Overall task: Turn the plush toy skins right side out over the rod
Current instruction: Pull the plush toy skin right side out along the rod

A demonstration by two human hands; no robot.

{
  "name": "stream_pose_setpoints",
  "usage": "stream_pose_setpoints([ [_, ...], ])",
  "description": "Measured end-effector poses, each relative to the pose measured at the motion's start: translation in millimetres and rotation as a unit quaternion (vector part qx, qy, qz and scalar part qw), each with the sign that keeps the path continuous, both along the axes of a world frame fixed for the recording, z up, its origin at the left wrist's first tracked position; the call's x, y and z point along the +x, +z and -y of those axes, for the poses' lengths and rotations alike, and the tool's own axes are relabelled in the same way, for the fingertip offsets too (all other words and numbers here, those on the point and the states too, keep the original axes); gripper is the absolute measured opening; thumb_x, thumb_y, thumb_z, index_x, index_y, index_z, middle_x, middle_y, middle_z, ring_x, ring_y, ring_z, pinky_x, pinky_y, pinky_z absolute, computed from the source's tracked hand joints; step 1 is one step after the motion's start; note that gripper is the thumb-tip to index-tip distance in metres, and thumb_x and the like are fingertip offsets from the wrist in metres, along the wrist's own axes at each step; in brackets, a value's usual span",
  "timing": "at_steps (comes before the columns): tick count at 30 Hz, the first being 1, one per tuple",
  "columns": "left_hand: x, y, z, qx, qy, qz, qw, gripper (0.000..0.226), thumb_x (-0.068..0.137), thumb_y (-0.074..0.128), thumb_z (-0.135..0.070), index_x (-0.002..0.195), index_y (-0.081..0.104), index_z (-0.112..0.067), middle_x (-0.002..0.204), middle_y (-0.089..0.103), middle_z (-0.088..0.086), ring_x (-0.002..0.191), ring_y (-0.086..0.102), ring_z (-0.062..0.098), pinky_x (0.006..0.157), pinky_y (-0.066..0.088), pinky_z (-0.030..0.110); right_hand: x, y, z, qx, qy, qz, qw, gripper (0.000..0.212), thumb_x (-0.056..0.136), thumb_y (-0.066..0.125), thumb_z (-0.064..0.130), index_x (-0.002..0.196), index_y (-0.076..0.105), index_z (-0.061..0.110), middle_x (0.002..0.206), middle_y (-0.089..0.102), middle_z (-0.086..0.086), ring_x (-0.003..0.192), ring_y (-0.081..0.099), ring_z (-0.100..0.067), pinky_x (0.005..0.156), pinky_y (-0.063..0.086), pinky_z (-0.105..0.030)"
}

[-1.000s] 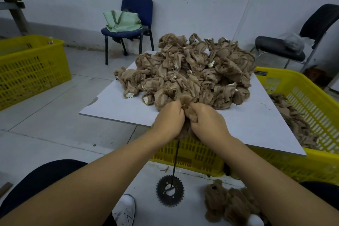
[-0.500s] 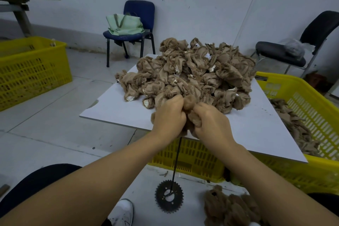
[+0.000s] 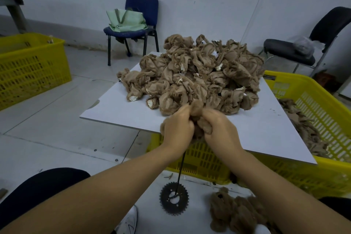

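pale concrete floor surrounds a white board (image 3: pixel 252 135) at center frame. both hands sit higher than a second ago; left hand (image 3: pixel 177 129) and right hand (image 3: pixel 221 131) clench one plush skin (image 3: pixel 197 118) atop the rod (image 3: pixel 180 175). unturned skins pile (image 3: pixel 195 74) crowds behind; yellow crate (image 3: pixel 313 112) hems the right.

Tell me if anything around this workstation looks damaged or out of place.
The white board serving as a tabletop has a chipped notch in its left edge. Fuzzy brown plush skins lie on the bare floor beside the black sprocket base, not in a basket.
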State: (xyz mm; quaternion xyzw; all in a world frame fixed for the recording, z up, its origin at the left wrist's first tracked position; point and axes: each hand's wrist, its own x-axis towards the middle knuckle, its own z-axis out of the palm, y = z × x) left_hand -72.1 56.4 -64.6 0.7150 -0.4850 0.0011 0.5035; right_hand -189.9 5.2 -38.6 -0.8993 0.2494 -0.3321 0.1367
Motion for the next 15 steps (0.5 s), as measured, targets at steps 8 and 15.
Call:
stream_pose_setpoints([
  [8, 3.3, 14.3, -1.2, 0.043, 0.023, -0.011, 0.999, 0.023, 0.080, 0.047, 0.001, 0.083, 0.053, -0.021, 0.075, 0.049, -0.012, 0.066, 0.049, 0.001, 0.056, 0.040, 0.022, 2.4, 10.3, 6.4, 0.026, 0.027, -0.030, 0.999, 0.029, 0.085, 0.050, 0.002, 0.078, 0.058, 0.030, 0.079, 0.054, 0.008, 0.080, 0.057, -0.022, 0.058, 0.044, -0.039],
  [15, 13.6, 36.4, -3.4, 0.055, 0.041, 0.141, 0.988, 0.022, 0.077, 0.051, 0.001, 0.072, 0.044, -0.018, 0.064, 0.039, -0.005, 0.053, 0.033, 0.013, 0.048, 0.017, 0.028, 1.6, 13.8, 13.5, 0.041, -0.015, -0.007, 0.999, 0.011, 0.076, 0.047, 0.014, 0.073, 0.053, 0.023, 0.069, 0.056, 0.004, 0.065, 0.056, -0.020, 0.051, 0.043, -0.036],
])
